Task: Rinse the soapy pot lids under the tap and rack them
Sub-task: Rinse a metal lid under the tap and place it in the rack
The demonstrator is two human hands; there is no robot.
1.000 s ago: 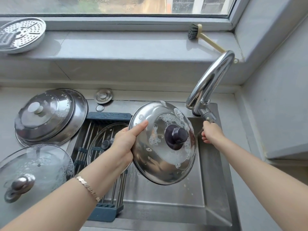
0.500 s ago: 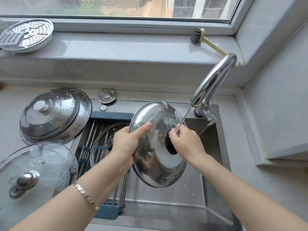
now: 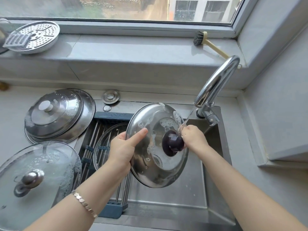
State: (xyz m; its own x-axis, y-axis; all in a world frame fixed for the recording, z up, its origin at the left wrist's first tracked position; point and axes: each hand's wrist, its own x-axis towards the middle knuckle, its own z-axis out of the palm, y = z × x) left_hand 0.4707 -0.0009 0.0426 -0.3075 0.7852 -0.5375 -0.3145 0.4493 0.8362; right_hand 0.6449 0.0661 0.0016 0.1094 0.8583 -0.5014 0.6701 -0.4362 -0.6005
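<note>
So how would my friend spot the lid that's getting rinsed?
Look at the sink under the window. Over it, by the running tap, the left hand holds a tilted steel lid. It's the only steel lid with a dark knob.

Silver steel, white suds
The silver pot lid (image 3: 150, 165) carries white foam patches (image 3: 167, 124) and a dark purple knob (image 3: 172, 144); the drying rack (image 3: 113, 212) has slate-blue ends.

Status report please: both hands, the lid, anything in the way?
Left hand grips rim of round steel lid with dark knob, tilted over sink. Right hand at knob, under tap stream; grip unclear. Suds on lid. Nothing blocking.
</note>
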